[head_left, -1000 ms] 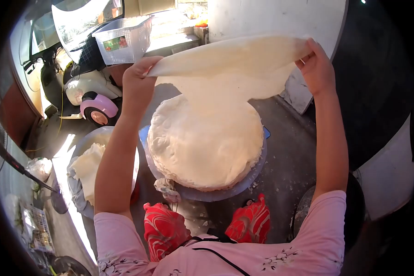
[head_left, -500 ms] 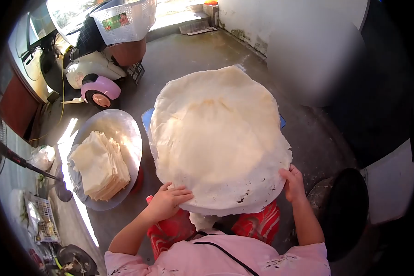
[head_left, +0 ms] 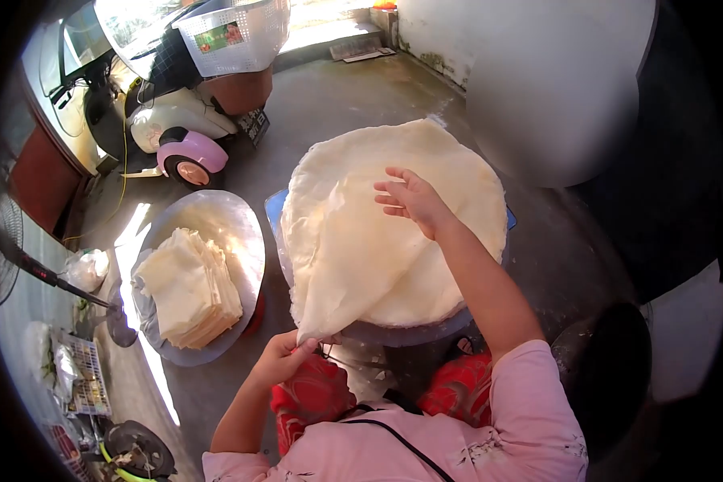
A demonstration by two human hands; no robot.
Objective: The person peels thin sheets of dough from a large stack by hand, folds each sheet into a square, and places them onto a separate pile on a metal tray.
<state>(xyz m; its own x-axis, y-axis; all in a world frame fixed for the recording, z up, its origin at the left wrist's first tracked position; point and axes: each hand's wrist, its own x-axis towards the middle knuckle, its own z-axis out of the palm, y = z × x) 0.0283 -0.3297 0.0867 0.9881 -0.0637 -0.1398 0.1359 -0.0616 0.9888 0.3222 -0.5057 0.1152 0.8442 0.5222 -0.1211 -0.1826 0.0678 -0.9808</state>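
A large round pale sheet of thin dough lies on a round base in front of me, its near right part folded over toward the upper left. My left hand pinches the sheet's near left edge, pulled to a point. Over the folded part is my right hand, fingers spread, with nothing in it; whether it touches the sheet is unclear. To the left, a stack of folded pale sheets rests on a round metal tray.
A scooter with a pink fender and a white basket stands at the back left. A fan is at the left edge, near a white crate. A dark round object sits at the right.
The sheet's near right edge has been lifted and folded over. My right hand let go of the edge and moved up and left over the sheet. My left hand now pinches a gathered edge.
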